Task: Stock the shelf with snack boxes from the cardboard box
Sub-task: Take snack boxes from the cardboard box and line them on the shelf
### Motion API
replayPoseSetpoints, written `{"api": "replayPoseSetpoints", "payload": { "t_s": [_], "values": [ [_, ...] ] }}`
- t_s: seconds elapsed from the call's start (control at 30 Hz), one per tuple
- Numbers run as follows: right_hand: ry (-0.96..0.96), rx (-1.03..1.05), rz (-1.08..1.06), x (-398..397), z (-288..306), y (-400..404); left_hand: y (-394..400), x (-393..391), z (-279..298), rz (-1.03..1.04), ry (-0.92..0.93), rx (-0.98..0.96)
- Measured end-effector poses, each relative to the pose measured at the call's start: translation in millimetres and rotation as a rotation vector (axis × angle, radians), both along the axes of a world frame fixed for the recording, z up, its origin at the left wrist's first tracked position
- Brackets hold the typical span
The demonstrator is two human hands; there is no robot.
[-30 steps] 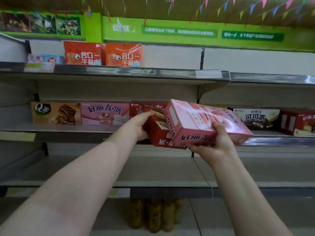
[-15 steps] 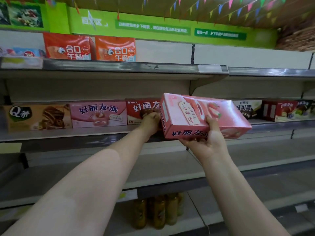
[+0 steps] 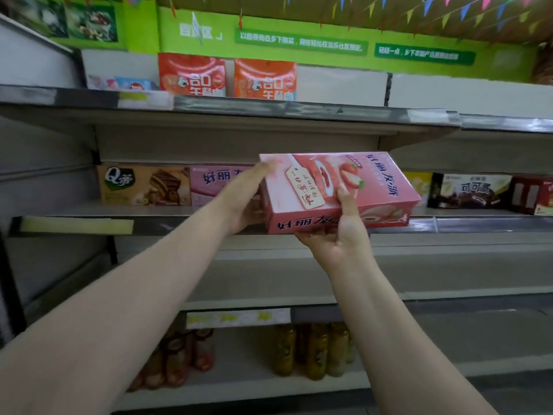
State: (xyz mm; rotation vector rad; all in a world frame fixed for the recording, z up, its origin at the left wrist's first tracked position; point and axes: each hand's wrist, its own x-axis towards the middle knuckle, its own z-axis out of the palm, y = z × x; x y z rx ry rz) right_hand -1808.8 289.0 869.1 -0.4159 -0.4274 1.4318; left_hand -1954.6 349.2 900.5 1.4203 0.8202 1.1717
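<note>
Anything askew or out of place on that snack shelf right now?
Only the pink box in the hands: it is tilted, not yet set on the shelf, and its print reads upside down. The right hand grips it; the left hand touches its end. The shelved boxes stand straight.

The pink snack box (image 3: 338,190) is printed cardboard with a soft satin sheen. Beside it, the brown box (image 3: 143,185) and the dark chocolate box (image 3: 466,191) on the same shelf look like similar coated card. The shelf (image 3: 125,209) is painted sheet metal, matt grey, with a glossier front rail (image 3: 449,224) that catches the light. The orange pouches (image 3: 191,74) up top seem to be shiny plastic film. The bottles (image 3: 314,351) below look like clear glossy plastic, though they are blurred.
</note>
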Motion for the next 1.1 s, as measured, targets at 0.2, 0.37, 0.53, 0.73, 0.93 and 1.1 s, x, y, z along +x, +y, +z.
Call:
{"api": "replayPoseSetpoints", "payload": {
  "t_s": [0.2, 0.37, 0.53, 0.73, 0.93, 1.1],
  "values": [
    [-0.345, -0.039, 0.203, -33, -27, -5, -31, -87, -27, 0.107, -0.075, 0.12],
    [-0.245, -0.079, 0.402, -30, -43, 5, -58, -137, -37, 0.195, 0.242, 0.438],
    [-0.174, -0.028, 0.478, -25, -38, 13, -70, -155, -37, 0.355, 0.638, 0.777],
    [-0.164, -0.16, 0.377, -29, -39, 20, -59, -173, -67, 0.534, 0.821, 1.263],
    [-0.156, 0.023, 0.285, -27, -58, 17, -73, -174, -91, 0.676, 0.509, 0.709],
    [-0.241, 0.117, 0.283, -35, -77, 16, -69, -167, -95, 0.329, -0.135, -0.025]
  ]
}}
